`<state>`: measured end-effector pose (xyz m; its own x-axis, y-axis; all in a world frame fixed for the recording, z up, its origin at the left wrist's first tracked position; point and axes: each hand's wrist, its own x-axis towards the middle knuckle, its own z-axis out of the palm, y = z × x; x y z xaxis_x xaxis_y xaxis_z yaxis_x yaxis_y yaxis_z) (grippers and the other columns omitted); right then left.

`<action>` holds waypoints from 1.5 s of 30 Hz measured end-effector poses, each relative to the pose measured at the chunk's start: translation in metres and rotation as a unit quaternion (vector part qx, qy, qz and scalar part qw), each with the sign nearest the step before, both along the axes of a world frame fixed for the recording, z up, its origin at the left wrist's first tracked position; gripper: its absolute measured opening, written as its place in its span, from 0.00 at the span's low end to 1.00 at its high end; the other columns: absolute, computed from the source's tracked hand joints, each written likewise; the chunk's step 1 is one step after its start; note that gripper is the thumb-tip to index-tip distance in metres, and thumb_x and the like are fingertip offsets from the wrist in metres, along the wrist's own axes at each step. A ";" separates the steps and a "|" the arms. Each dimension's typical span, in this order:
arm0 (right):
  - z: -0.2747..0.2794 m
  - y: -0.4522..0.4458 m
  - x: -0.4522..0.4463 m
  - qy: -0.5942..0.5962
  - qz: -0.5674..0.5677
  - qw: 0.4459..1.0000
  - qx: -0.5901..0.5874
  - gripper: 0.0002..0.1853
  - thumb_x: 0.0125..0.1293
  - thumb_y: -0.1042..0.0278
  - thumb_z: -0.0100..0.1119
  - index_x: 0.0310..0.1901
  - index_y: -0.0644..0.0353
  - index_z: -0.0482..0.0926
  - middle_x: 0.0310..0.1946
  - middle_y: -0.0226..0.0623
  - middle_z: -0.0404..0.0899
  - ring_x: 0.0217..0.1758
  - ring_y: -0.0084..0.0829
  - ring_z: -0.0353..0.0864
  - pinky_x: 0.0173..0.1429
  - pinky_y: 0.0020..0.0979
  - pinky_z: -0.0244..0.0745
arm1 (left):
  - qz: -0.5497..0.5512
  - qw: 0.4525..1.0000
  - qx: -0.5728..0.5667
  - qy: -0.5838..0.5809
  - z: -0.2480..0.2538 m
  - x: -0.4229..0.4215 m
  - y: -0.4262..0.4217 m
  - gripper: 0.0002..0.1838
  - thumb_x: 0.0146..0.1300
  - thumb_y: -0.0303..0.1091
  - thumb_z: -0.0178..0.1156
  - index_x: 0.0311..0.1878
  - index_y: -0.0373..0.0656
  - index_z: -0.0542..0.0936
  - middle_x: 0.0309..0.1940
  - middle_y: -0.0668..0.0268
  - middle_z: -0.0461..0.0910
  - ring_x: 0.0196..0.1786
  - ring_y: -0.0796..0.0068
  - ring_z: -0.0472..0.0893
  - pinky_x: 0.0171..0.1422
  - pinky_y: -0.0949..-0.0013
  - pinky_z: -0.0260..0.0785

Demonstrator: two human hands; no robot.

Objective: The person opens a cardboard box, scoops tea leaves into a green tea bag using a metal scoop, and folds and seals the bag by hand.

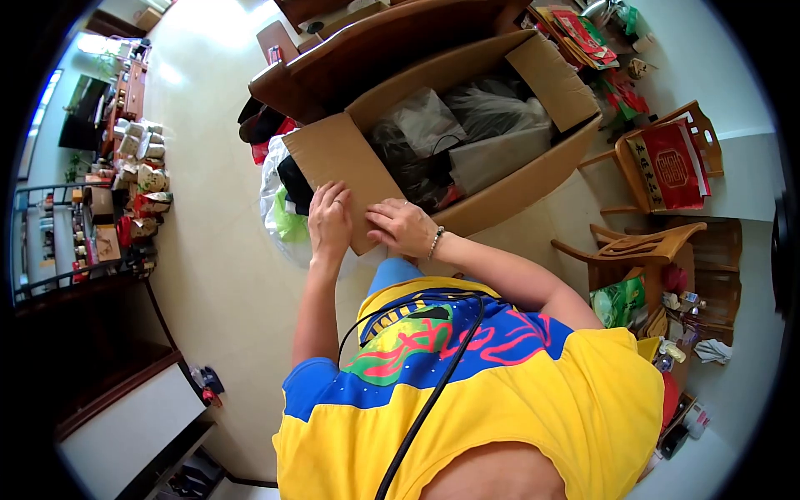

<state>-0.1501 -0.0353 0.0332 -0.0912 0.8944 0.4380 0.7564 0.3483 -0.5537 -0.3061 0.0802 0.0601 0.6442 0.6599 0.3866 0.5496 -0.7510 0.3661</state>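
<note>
A large cardboard box [514,179] stands on the floor with its top flaps folded outward. My left hand [331,221] rests on the near left flap [352,163], fingers stretched over the cardboard, a ring on one finger. Close beside it, my right hand [404,227] lies across the lower corner of that flap, fingers apart and slightly bent, a beaded bracelet at the wrist. Inside the box are clear plastic bags [492,108] with dark contents and a flat grey package [500,157]. What the bags hold I cannot make out.
Behind the box stands a dark wooden furniture piece [367,62]. White and green plastic bags [287,212] lie left of the flap. Wooden chairs [642,250] stand at the right, one bearing a red gift bag [673,164]. A black cable [442,375] runs down my shirt.
</note>
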 end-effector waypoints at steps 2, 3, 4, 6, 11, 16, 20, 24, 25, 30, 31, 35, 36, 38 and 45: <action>-0.014 0.001 0.002 -0.027 -0.008 1.000 -0.013 0.19 0.57 0.59 0.66 0.45 0.64 0.81 0.49 0.41 0.81 0.55 0.39 0.78 0.60 0.38 0.72 | 0.032 0.999 -0.044 0.007 -0.022 -0.001 -0.002 0.10 0.62 0.27 0.59 0.44 0.35 0.84 0.50 0.56 0.82 0.57 0.54 0.78 0.67 0.56 0.67; -0.020 0.000 0.003 -0.047 -0.017 0.998 -0.033 0.18 0.56 0.61 0.67 0.45 0.63 0.81 0.50 0.40 0.80 0.56 0.38 0.77 0.62 0.37 0.71 | 0.062 0.994 -0.086 0.014 -0.033 -0.001 -0.004 0.12 0.62 0.29 0.60 0.47 0.34 0.83 0.53 0.55 0.81 0.58 0.53 0.78 0.67 0.58 0.68; -0.024 0.001 0.005 -0.069 -0.026 0.996 -0.052 0.17 0.54 0.63 0.67 0.44 0.62 0.82 0.51 0.40 0.80 0.58 0.37 0.76 0.63 0.37 0.70 | 0.065 0.994 -0.086 0.013 -0.045 0.000 -0.003 0.12 0.62 0.29 0.60 0.47 0.34 0.83 0.53 0.55 0.81 0.58 0.53 0.78 0.67 0.58 0.68; -0.033 0.001 0.009 -0.106 -0.018 0.993 -0.045 0.16 0.53 0.65 0.65 0.43 0.63 0.82 0.52 0.40 0.80 0.59 0.37 0.75 0.64 0.37 0.69 | 0.111 0.977 -0.180 -0.002 -0.070 0.006 -0.004 0.16 0.63 0.33 0.61 0.51 0.33 0.81 0.56 0.52 0.79 0.58 0.51 0.77 0.66 0.59 0.68; -0.056 0.005 0.017 -0.185 -0.001 0.982 -0.024 0.13 0.51 0.70 0.59 0.39 0.63 0.83 0.49 0.40 0.80 0.59 0.37 0.73 0.66 0.37 0.68 | 0.173 0.945 -0.277 -0.029 -0.121 0.034 0.000 0.30 0.66 0.51 0.60 0.55 0.30 0.78 0.51 0.43 0.79 0.54 0.50 0.80 0.59 0.61 0.71; -0.069 0.011 0.024 -0.184 0.042 0.978 -0.087 0.14 0.54 0.71 0.55 0.40 0.66 0.82 0.44 0.40 0.80 0.58 0.38 0.72 0.68 0.37 0.66 | 0.209 0.909 -0.356 -0.066 -0.124 0.073 0.000 0.35 0.66 0.56 0.60 0.58 0.28 0.75 0.52 0.42 0.79 0.56 0.50 0.80 0.59 0.61 0.71; -0.071 0.013 0.026 -0.184 0.057 0.973 -0.125 0.12 0.55 0.71 0.55 0.38 0.65 0.82 0.43 0.39 0.80 0.58 0.38 0.72 0.67 0.37 0.66 | 0.195 0.859 -0.454 -0.131 -0.104 0.084 0.002 0.39 0.63 0.59 0.62 0.58 0.27 0.74 0.53 0.41 0.79 0.58 0.50 0.80 0.61 0.61 0.70; -0.078 0.017 0.024 -0.141 0.033 0.988 -0.053 0.09 0.54 0.71 0.54 0.33 0.63 0.82 0.37 0.37 0.80 0.53 0.36 0.74 0.63 0.35 0.69 | 0.194 0.841 -0.490 -0.120 -0.081 0.092 0.006 0.40 0.61 0.58 0.64 0.57 0.25 0.74 0.52 0.42 0.80 0.57 0.53 0.80 0.61 0.61 0.70; -0.076 0.018 0.023 -0.100 0.032 0.993 -0.055 0.07 0.53 0.72 0.56 0.31 0.63 0.81 0.36 0.38 0.80 0.51 0.38 0.75 0.61 0.36 0.70 | 0.184 0.846 -0.486 -0.118 -0.080 0.093 0.008 0.38 0.60 0.56 0.65 0.56 0.25 0.75 0.51 0.44 0.81 0.55 0.56 0.81 0.59 0.63 0.71; -0.036 0.036 0.062 0.046 -0.002 0.999 0.019 0.07 0.51 0.77 0.63 0.34 0.63 0.80 0.38 0.40 0.81 0.43 0.43 0.78 0.50 0.39 0.76 | 0.166 0.817 -0.528 -0.159 -0.109 0.092 0.014 0.32 0.60 0.48 0.67 0.54 0.26 0.76 0.47 0.51 0.83 0.47 0.66 0.82 0.52 0.67 0.73; -0.040 0.039 0.073 0.063 -0.046 0.997 0.004 0.08 0.50 0.77 0.62 0.34 0.62 0.80 0.37 0.40 0.81 0.45 0.43 0.78 0.52 0.38 0.76 | 0.149 0.795 -0.557 -0.185 -0.113 0.091 0.013 0.30 0.61 0.46 0.67 0.54 0.26 0.76 0.46 0.52 0.83 0.45 0.68 0.82 0.50 0.68 0.73; -0.082 0.057 0.138 0.082 -0.217 0.972 -0.035 0.09 0.52 0.75 0.62 0.36 0.64 0.80 0.39 0.43 0.81 0.47 0.47 0.78 0.54 0.41 0.75 | 0.157 0.812 -0.534 -0.177 -0.112 0.096 0.011 0.30 0.63 0.45 0.65 0.56 0.27 0.75 0.48 0.53 0.82 0.46 0.67 0.82 0.51 0.68 0.73; -0.102 0.062 0.158 0.064 -0.252 0.964 -0.052 0.10 0.52 0.74 0.63 0.37 0.64 0.81 0.40 0.45 0.81 0.48 0.49 0.77 0.55 0.42 0.74 | 0.163 0.812 -0.532 -0.178 -0.113 0.097 0.009 0.30 0.63 0.45 0.65 0.56 0.27 0.75 0.48 0.53 0.82 0.46 0.67 0.82 0.51 0.68 0.73; -0.129 0.073 0.193 0.001 -0.334 0.934 -0.124 0.17 0.53 0.70 0.65 0.46 0.64 0.80 0.45 0.48 0.80 0.51 0.52 0.76 0.59 0.44 0.72 | 0.212 0.839 -0.485 -0.124 -0.115 0.100 0.003 0.32 0.64 0.46 0.63 0.59 0.27 0.72 0.51 0.50 0.81 0.50 0.62 0.82 0.55 0.67 0.71; -0.169 0.116 0.262 0.099 -0.355 0.850 -0.377 0.40 0.55 0.54 0.70 0.66 0.64 0.66 0.59 0.51 0.75 0.60 0.54 0.74 0.64 0.45 0.70 | 0.265 0.868 -0.413 -0.077 -0.101 0.112 -0.007 0.41 0.64 0.52 0.61 0.65 0.22 0.66 0.56 0.37 0.76 0.59 0.45 0.77 0.64 0.61 0.67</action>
<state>0.1117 0.0805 -0.1354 0.5973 0.7265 -0.3396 0.4939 -0.6669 -0.5580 -0.1943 0.0731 -0.0405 0.1473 0.9413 -0.3039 0.6342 0.1459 0.7593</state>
